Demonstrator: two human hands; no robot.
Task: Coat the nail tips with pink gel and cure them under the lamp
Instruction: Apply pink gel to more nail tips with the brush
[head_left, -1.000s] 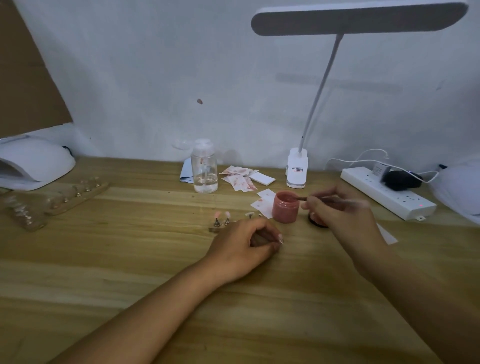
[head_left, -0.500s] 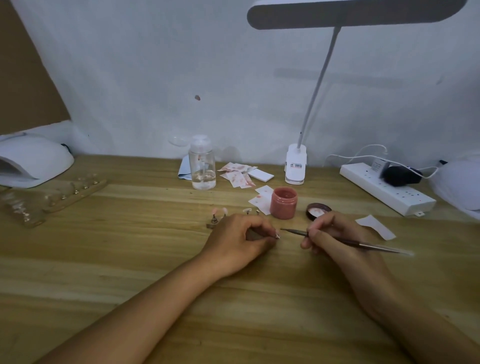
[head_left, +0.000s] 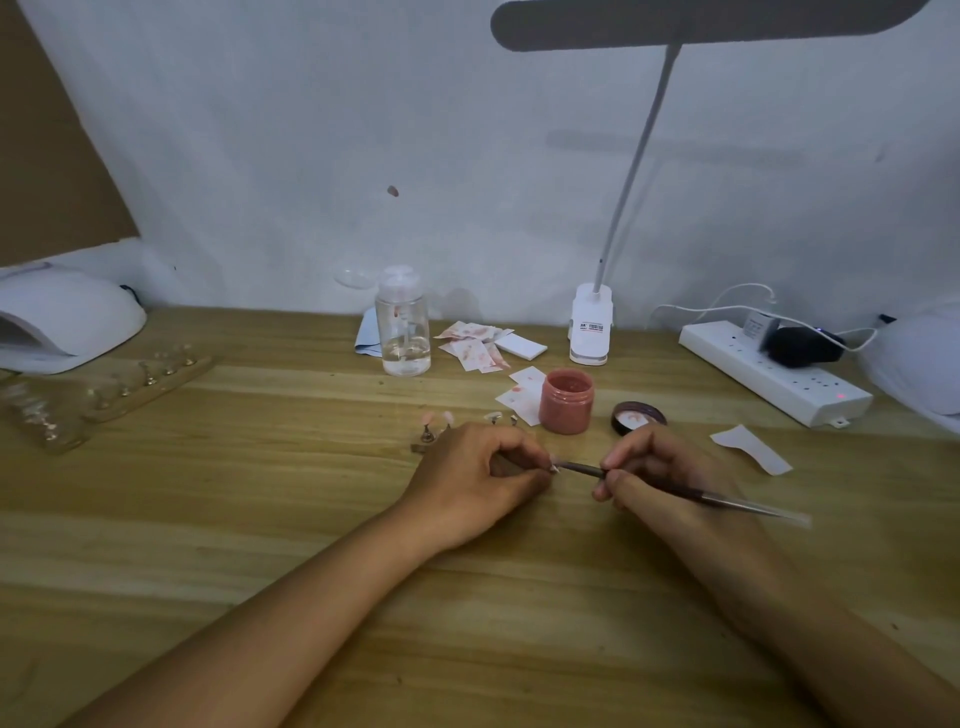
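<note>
Pink gel jar (head_left: 566, 401) stands open at mid-table, lid (head_left: 638, 417) just right; thin brush (head_left: 675, 488) slants left, touching a small nail tip (head_left: 554, 466) (pinched in the left hand (head_left: 467, 483)); white curing lamp (head_left: 67, 322) sits far left.

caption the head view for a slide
Right hand holds a brush to a nail tip held in the left hand, near the open pink gel jar.

My left hand (head_left: 470, 478) rests on the bench (head_left: 311, 519) and pinches a small nail tip (head_left: 554, 467) at its fingertips. My right hand (head_left: 660, 470) grips a thin brush (head_left: 680, 492), whose point touches that nail tip. Just behind my hands stands the open jar of pink gel (head_left: 566, 401), with its lid (head_left: 638, 417) beside it on the right. The white curing lamp (head_left: 67, 322) sits at the far left edge.
</note>
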